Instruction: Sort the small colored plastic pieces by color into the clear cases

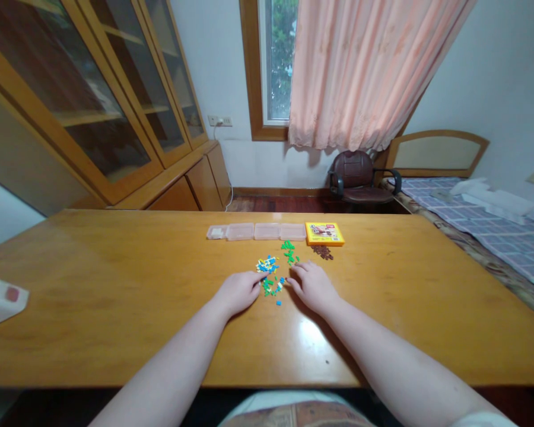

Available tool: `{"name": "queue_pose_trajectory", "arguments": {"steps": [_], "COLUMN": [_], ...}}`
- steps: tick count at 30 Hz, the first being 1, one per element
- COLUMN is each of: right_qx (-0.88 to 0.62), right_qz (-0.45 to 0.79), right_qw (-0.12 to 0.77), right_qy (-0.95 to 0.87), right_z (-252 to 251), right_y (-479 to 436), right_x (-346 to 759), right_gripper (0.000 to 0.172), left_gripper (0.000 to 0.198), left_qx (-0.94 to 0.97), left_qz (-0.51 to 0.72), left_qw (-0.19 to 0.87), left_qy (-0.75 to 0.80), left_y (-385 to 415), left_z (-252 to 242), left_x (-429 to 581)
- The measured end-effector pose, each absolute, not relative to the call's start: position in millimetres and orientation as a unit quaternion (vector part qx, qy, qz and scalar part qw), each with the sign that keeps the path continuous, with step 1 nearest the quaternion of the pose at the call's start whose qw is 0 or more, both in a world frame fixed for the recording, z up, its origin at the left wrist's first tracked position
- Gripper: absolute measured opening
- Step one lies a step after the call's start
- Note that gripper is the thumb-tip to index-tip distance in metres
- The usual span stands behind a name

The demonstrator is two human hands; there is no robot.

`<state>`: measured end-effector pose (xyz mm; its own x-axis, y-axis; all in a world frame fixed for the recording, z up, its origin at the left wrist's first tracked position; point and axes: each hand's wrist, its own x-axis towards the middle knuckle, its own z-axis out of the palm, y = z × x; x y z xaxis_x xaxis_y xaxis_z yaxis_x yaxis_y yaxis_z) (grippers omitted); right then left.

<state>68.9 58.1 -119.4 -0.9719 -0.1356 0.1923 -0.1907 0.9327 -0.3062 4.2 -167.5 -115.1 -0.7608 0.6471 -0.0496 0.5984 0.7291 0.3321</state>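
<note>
Small building bricks lie loose on the wooden table (pixel 160 284). A mixed pile of blue, white and yellow bricks (pixel 267 264) is in front of my left hand (pixel 241 292); its index finger stretches out to touch the pile's edge while the other fingers curl under, partly hidden. Closer to me are green bricks (pixel 268 287) with a few blue and white ones, and one blue brick (pixel 278 303) sits apart. My right hand (pixel 314 286) rests to the right, thumb and fingers apart, its thumb beside a blue brick (pixel 282 280). Its fingertips are near a separate green group (pixel 289 254).
A brown brick pile (pixel 323 252) lies below a yellow box (pixel 324 233). Left of the box, clear plastic trays (pixel 241 232) form a row. A white object with red patches (pixel 2 301) is at the left edge. Beyond the table stand a chair (pixel 356 178) and a bed (pixel 480 201).
</note>
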Motion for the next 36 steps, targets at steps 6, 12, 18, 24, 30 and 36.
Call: {"name": "queue_pose_trajectory", "arguments": {"steps": [6,12,18,24,30,36], "right_qx": [0.1,0.101,0.173,0.152,0.098,0.121], "right_qz": [0.151,0.164,0.169,0.137,0.085,0.093], "right_qw": [0.051,0.061,0.054,0.073,0.023,0.097], "right_qy": [-0.982,-0.979,-0.969,-0.976,-0.991,-0.983], "right_z": [-128.7,-129.1,-134.5,-122.5,-95.0,-119.7], "right_y": [58.6,59.8,57.5,57.1,67.2,69.7], "right_x": [60.6,59.7,62.2,62.6,52.2,45.6], "right_gripper": [0.06,0.065,0.061,0.054,0.032,0.031], "left_gripper": [0.043,0.044,0.044,0.036,0.028,0.023], "left_qx": [0.351,0.356,0.367,0.39,0.419,0.465], "left_qz": [0.163,0.162,0.178,0.149,0.053,0.053], "left_qw": [0.068,0.062,0.061,-0.029,-0.022,-0.022], "left_qy": [0.919,0.918,0.911,0.908,0.906,0.884], "left_y": [-167.4,-168.1,-169.1,-161.5,-117.9,-83.9], "left_z": [-116.3,-119.7,-125.3,-110.1,-81.7,-101.6], "left_x": [3.6,1.8,-0.5,2.8,-15.0,-27.0]}}
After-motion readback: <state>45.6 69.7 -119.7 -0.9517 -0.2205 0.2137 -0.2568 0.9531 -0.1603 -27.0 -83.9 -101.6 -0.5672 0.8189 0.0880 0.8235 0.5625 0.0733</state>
